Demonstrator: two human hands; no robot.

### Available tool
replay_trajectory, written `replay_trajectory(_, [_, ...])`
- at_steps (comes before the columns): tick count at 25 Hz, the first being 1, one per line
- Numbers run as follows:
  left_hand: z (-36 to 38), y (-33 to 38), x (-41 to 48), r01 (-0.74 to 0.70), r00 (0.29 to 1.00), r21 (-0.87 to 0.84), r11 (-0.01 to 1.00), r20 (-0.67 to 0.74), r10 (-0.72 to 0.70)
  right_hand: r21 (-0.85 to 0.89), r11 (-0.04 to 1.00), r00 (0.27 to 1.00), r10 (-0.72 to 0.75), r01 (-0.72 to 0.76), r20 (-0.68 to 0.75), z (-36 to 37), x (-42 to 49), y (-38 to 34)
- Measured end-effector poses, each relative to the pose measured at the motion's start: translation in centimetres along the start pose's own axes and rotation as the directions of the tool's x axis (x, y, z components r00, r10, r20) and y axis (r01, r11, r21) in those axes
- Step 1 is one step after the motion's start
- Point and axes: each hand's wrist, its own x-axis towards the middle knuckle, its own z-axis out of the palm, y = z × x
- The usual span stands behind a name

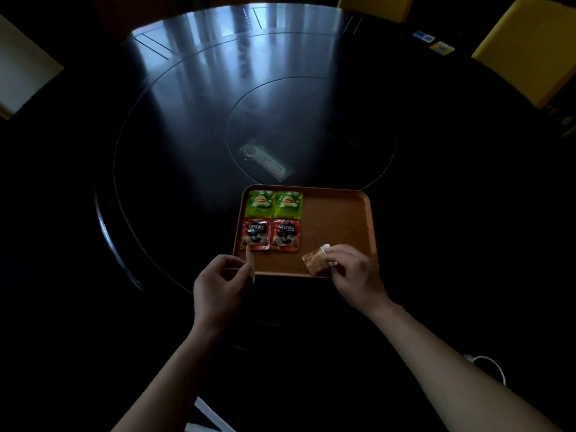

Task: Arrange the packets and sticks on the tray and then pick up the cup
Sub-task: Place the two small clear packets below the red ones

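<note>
An orange tray (pixel 339 213) lies on the dark round table. In its left half two green tea packets (pixel 274 203) lie side by side, with two red coffee packets (pixel 270 234) right below them. My left hand (pixel 218 286) pinches a thin brown stick (pixel 250 265) upright over the tray's near left corner. Over the near edge of the tray my right hand (pixel 352 274) holds a small bundle of brown sticks (pixel 315 260) together with something white. No cup is visible.
The dark table has a round inset turntable (pixel 311 132) with a faint reflection on it. Yellow chairs (pixel 530 48) stand at the far right. Small cards (pixel 433 42) lie at the table's far right edge. A white cable (pixel 489 366) shows near my right forearm.
</note>
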Motion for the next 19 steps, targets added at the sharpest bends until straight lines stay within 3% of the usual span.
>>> replay_trajectory(5, [0.3, 0.5, -0.7, 0.037, 0.999, -0.071, 0.997, 0.034, -0.035, -0.019, 0.995, 0.993, 0.099, -0.098, 0.065, 0.2, 0.9, -0.7])
replay_trajectory(7, [0.5, 0.7, -0.7, 0.125, 0.991, -0.170, 0.978, 0.077, -0.113, -0.029, 0.993, 0.988, 0.117, -0.115, 0.105, 0.3, 1.1, -1.6])
replay_trajectory(9, [1.0, 1.2, -0.8, 0.256, 0.964, -0.312, 0.915, 0.147, -0.219, -0.007, 0.994, 0.994, 0.110, -0.110, 0.025, 0.4, 1.0, -2.3])
replay_trajectory(11, [1.8, 1.7, -0.8, 0.359, 0.929, -0.413, 0.837, 0.240, -0.280, 0.171, 0.959, 0.973, 0.231, -0.225, -0.015, 0.0, 1.0, -3.3])
replay_trajectory(14, [3.5, 2.3, -0.4, 0.437, 0.884, -0.420, 0.795, 0.366, -0.292, 0.485, 0.752, 0.895, 0.382, -0.447, 0.233, -0.4, 1.6, -4.7])
replay_trajectory(17, [5.5, 2.6, 0.2, 0.351, 0.892, -0.308, 0.884, 0.397, -0.215, 0.462, 0.742, 0.873, 0.431, -0.486, 0.226, -0.8, 1.9, -4.1])
replay_trajectory(19, [6.4, 2.1, 0.7, 0.065, 0.939, -0.110, 0.992, 0.342, -0.023, 0.364, 0.832, 0.897, 0.441, -0.419, 0.026, -1.9, 1.9, -2.6])
